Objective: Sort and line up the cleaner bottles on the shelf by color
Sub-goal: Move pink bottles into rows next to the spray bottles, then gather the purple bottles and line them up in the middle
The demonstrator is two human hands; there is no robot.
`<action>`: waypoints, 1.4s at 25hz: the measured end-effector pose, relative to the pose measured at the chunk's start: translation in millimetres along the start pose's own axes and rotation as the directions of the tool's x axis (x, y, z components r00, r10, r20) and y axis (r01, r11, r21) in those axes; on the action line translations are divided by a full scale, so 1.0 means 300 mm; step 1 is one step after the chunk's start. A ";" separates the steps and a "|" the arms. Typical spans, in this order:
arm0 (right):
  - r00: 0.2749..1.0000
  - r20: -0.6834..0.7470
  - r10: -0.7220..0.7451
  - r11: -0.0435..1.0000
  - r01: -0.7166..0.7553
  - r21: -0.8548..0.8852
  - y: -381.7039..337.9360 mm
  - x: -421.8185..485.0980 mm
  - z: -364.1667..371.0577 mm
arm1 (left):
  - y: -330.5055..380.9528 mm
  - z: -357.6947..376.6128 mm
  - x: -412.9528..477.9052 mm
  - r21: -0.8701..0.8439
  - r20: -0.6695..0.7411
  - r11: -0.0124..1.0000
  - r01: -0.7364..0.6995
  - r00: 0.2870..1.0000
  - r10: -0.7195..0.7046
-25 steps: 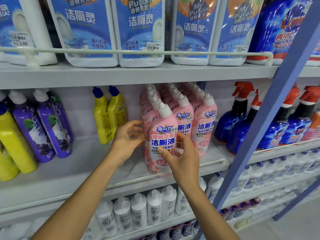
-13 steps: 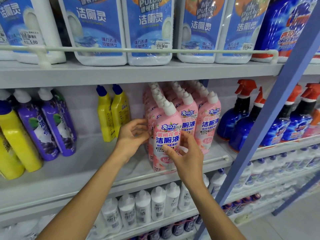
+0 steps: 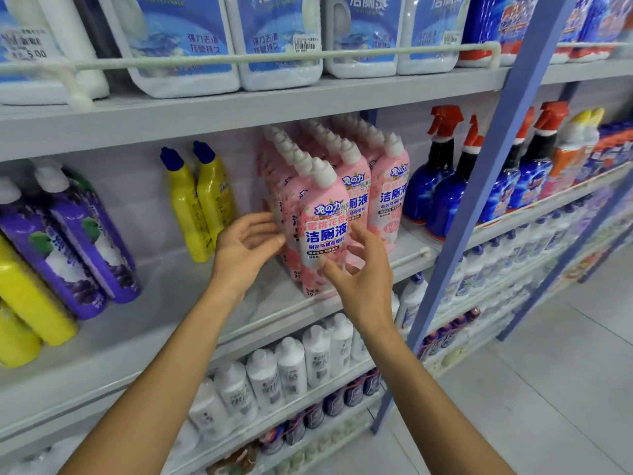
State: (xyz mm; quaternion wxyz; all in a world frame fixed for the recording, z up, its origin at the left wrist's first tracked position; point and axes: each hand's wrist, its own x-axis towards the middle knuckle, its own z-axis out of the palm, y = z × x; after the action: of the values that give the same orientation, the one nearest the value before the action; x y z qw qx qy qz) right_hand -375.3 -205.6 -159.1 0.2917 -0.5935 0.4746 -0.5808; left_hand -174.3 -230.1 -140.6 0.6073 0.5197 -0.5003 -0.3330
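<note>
At a shop's cleaner shelves, seen from head height. On the middle shelf, a block of pink bottles with white caps, packed in three rows from the near edge to the far wall. At the near end of the left row, the front pink bottle, upright, label facing out, just behind the white rail along the shelf edge.

Left hand at that bottle's left side, fingers loosely bent and slightly apart, tips at the bottle's edge; touching or just short of it, impossible to tell. Right hand in front of the bottle's lower right, fingers spread wide and nearly straight, thumb across the lower label, clamped on nothing.

Left of the pink block, past a bare stretch of shelf, two yellow bottles with blue caps, set far back. Further left, leaning purple bottles with white caps, then bigger yellow bottles at the near left edge.

Right of the pink block, blue spray bottles with red triggers, partly behind a slanting blue post. On the shelf above, white jugs with blue labels. On the shelf below, a row of small white bottles. At near right, grey floor tiles.
</note>
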 end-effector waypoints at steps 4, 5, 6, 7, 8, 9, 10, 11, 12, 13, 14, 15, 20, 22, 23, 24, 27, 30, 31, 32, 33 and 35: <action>0.999 0.041 0.015 0.998 -0.018 0.065 -0.079 -0.169 0.128 | -0.004 -0.170 -0.078 0.024 -0.043 1.000 0.005 0.999 -0.004; 0.995 0.094 0.020 0.995 -0.029 0.098 -0.106 -0.193 0.176 | -0.005 -0.227 -0.097 0.037 -0.072 0.999 0.009 0.997 -0.006; 0.988 0.151 0.024 0.990 -0.045 0.136 -0.136 -0.206 0.224 | -0.008 -0.290 -0.119 0.047 -0.102 0.999 0.011 0.995 -0.006; 0.976 0.218 0.023 0.983 -0.062 0.172 -0.165 -0.213 0.283 | -0.007 -0.368 -0.145 0.062 -0.140 0.998 0.012 0.990 -0.004; 0.960 0.278 0.013 0.976 -0.073 0.205 -0.192 -0.213 0.337 | -0.004 -0.443 -0.170 0.079 -0.178 0.997 0.011 0.984 0.003; 0.946 0.325 0.006 0.969 -0.085 0.231 -0.212 -0.208 0.394 | 0.003 -0.520 -0.197 0.092 -0.223 0.996 0.016 0.975 0.005; 0.932 0.363 0.005 0.961 -0.105 0.258 -0.236 -0.204 0.455 | 0.011 -0.605 -0.229 0.096 -0.276 0.995 0.023 0.961 0.005; 0.922 0.386 0.013 0.951 -0.131 0.281 -0.253 -0.197 0.517 | 0.025 -0.682 -0.262 0.098 -0.327 0.995 0.029 0.945 0.005; 0.909 0.416 0.020 0.941 -0.157 0.300 -0.273 -0.192 0.592 | 0.041 -0.766 -0.295 0.107 -0.384 0.994 0.028 0.923 0.015; 0.896 0.443 0.023 0.933 -0.179 0.313 -0.289 -0.188 0.664 | 0.056 -0.837 -0.323 0.114 -0.438 0.993 0.031 0.899 0.022; 0.886 0.464 0.013 0.930 -0.181 0.321 -0.306 -0.184 0.731 | 0.071 -0.899 -0.345 0.116 -0.491 0.993 0.035 0.871 0.027; 0.875 0.484 -0.010 0.929 -0.171 0.329 -0.322 -0.178 0.797 | 0.086 -0.956 -0.364 0.123 -0.539 0.992 0.035 0.842 0.037; 0.866 0.497 -0.046 0.967 -0.087 0.241 -0.373 -0.046 1.037 | 0.133 -1.031 -0.348 0.188 -0.635 0.981 0.038 0.767 0.092; 0.869 0.490 -0.069 0.976 -0.042 0.212 -0.371 0.006 1.096 | 0.150 -0.980 -0.308 0.255 -0.670 0.966 0.049 0.729 0.140; 0.865 0.496 -0.079 0.980 -0.024 0.198 -0.359 0.026 1.120 | 0.154 -0.959 -0.288 0.299 -0.681 0.953 0.044 0.710 0.180; 0.860 0.502 -0.090 0.982 -0.008 0.191 -0.346 0.037 1.135 | 0.160 -0.942 -0.274 0.336 -0.685 0.941 0.029 0.694 0.223; 0.860 0.496 -0.120 0.980 0.024 0.196 -0.317 0.062 1.154 | 0.191 -0.924 -0.226 0.409 -0.678 0.910 -0.067 0.645 0.353; 0.852 0.503 -0.145 0.977 0.043 0.210 -0.306 0.073 1.153 | 0.248 -0.888 -0.145 0.377 -0.647 0.922 -0.086 0.688 0.328; 0.852 0.501 -0.151 0.976 0.047 0.215 -0.301 0.073 1.157 | 0.256 -0.872 -0.109 0.352 -0.632 0.934 -0.063 0.720 0.287; 0.854 0.496 -0.155 0.976 0.055 0.210 -0.299 0.072 1.156 | 0.257 -0.858 -0.075 0.355 -0.604 0.934 -0.047 0.750 0.268; 0.855 0.495 -0.157 0.976 0.058 0.209 -0.299 0.072 1.153 | 0.260 -0.839 -0.050 0.388 -0.565 0.919 -0.063 0.772 0.292; 0.847 0.506 -0.163 0.976 0.065 0.206 -0.300 0.079 1.141 | 0.267 -0.812 -0.002 0.506 -0.507 0.859 -0.084 0.776 0.375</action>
State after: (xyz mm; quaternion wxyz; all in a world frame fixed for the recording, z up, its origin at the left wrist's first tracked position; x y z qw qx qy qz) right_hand -27.4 -263.0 -121.7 0.4264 -0.7264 0.2874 -0.4559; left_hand 48.6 -137.8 -53.7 0.6294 0.6570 -0.4118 0.0506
